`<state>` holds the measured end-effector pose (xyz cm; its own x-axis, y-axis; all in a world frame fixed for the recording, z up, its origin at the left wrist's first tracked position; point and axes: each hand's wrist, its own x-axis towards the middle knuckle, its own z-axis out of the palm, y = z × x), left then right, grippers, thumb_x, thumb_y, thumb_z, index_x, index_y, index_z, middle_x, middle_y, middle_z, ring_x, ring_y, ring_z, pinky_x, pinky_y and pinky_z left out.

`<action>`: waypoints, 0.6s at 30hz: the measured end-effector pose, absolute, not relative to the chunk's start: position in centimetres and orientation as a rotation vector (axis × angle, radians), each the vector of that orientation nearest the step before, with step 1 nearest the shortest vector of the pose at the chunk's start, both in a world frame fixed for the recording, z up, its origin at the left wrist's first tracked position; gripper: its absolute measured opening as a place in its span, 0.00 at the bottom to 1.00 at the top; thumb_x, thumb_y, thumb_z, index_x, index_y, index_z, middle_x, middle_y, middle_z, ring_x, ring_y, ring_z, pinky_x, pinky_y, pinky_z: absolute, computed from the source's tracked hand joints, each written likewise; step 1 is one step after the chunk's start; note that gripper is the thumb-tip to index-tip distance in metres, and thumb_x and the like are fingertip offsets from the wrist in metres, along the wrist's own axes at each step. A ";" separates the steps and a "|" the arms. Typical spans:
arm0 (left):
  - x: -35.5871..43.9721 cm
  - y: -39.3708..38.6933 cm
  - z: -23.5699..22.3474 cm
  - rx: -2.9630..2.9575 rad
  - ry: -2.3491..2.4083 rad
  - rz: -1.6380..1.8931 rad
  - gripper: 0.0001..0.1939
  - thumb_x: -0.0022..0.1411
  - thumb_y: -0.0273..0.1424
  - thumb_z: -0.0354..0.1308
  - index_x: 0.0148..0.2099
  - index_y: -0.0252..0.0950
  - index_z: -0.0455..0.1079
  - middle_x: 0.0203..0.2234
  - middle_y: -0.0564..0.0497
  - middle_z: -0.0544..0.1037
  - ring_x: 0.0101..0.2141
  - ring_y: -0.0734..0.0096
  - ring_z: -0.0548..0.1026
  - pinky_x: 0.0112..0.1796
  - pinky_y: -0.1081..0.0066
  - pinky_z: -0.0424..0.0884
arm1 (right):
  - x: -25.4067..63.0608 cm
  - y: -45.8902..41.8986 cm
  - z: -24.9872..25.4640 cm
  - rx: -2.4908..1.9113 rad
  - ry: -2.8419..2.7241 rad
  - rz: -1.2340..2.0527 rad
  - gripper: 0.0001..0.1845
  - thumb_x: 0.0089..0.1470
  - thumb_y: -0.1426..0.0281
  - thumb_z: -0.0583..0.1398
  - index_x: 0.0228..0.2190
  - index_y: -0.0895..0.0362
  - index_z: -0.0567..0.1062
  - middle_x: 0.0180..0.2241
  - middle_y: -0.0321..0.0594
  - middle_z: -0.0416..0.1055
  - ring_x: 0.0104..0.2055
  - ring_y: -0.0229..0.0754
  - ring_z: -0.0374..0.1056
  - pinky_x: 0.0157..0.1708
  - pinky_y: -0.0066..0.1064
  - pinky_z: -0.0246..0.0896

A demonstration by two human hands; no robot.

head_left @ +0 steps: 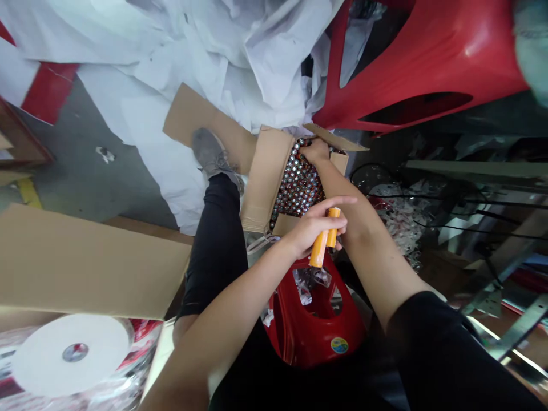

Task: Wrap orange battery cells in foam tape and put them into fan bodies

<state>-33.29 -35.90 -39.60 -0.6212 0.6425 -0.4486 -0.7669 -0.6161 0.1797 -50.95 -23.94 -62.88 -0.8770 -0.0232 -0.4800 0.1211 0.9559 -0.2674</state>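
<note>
My left hand [314, 225] is closed around two orange cylinders [324, 238] that look like batteries, with the forefinger stretched out to the right. My right hand [315, 152] reaches down into an open cardboard box [265, 177] packed with several upright cylinders [297, 185] showing shiny metal ends. Its fingers are curled among them, and what they grip is hidden. The box stands on the floor between my legs and a red stool.
A red plastic stool [317, 325] sits under my arms and another red stool [428, 57] lies at the top right. Crumpled white paper [214, 63] covers the floor ahead. A cardboard sheet [85, 262] and a white tape roll [71, 354] lie left. My shoe [209, 151] rests near the box.
</note>
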 end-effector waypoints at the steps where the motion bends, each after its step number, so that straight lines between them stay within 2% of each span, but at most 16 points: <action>1: -33.3 -35.7 -39.8 -0.453 0.469 2.221 0.30 0.55 0.31 0.68 0.62 0.41 0.73 0.29 0.56 0.69 0.31 0.75 0.69 0.28 0.77 0.74 | -50.8 -23.9 -62.5 0.084 2.578 -0.402 0.20 0.51 0.64 0.67 0.44 0.63 0.84 0.45 0.56 0.82 0.49 0.57 0.79 0.51 0.41 0.73; 4: -33.3 -35.2 -40.1 -0.475 0.460 2.204 0.30 0.54 0.32 0.68 0.60 0.41 0.73 0.30 0.56 0.69 0.31 0.75 0.69 0.28 0.77 0.74 | -50.1 -23.5 -61.4 0.095 2.537 -0.436 0.17 0.54 0.62 0.66 0.41 0.60 0.85 0.43 0.51 0.84 0.48 0.55 0.79 0.51 0.38 0.71; 7: -33.2 -35.3 -40.0 -0.468 0.449 2.181 0.29 0.54 0.32 0.68 0.60 0.42 0.74 0.29 0.56 0.69 0.32 0.74 0.70 0.29 0.77 0.74 | -49.3 -22.8 -60.8 0.075 2.587 -0.503 0.18 0.55 0.61 0.65 0.40 0.62 0.86 0.40 0.50 0.84 0.44 0.54 0.79 0.50 0.37 0.71; 9: -33.2 -35.5 -40.0 -0.463 0.442 2.188 0.29 0.55 0.32 0.68 0.60 0.42 0.74 0.29 0.56 0.69 0.32 0.74 0.70 0.28 0.76 0.74 | -48.7 -22.3 -60.6 0.064 2.601 -0.601 0.20 0.56 0.61 0.65 0.42 0.63 0.86 0.39 0.47 0.85 0.42 0.52 0.79 0.49 0.36 0.72; 11: -33.2 -35.6 -40.0 -0.452 0.423 2.218 0.29 0.56 0.33 0.69 0.61 0.42 0.74 0.30 0.56 0.69 0.32 0.74 0.70 0.28 0.76 0.74 | -48.3 -22.0 -60.5 0.023 2.609 -0.743 0.20 0.57 0.62 0.64 0.45 0.62 0.86 0.42 0.44 0.85 0.45 0.51 0.79 0.51 0.36 0.72; 15: -33.3 -35.5 -40.3 -0.471 0.417 2.221 0.30 0.55 0.33 0.70 0.61 0.41 0.74 0.30 0.56 0.69 0.32 0.74 0.70 0.28 0.76 0.74 | -47.8 -21.2 -59.6 -0.013 2.580 -0.895 0.21 0.54 0.66 0.65 0.48 0.59 0.85 0.45 0.42 0.85 0.47 0.51 0.79 0.54 0.39 0.71; 18: -33.4 -35.3 -40.5 -0.493 0.441 2.209 0.31 0.55 0.33 0.69 0.62 0.42 0.73 0.30 0.56 0.69 0.31 0.74 0.71 0.28 0.76 0.75 | -46.9 -19.2 -58.0 0.043 2.524 -1.019 0.22 0.50 0.64 0.68 0.47 0.58 0.85 0.45 0.42 0.84 0.46 0.51 0.80 0.54 0.41 0.73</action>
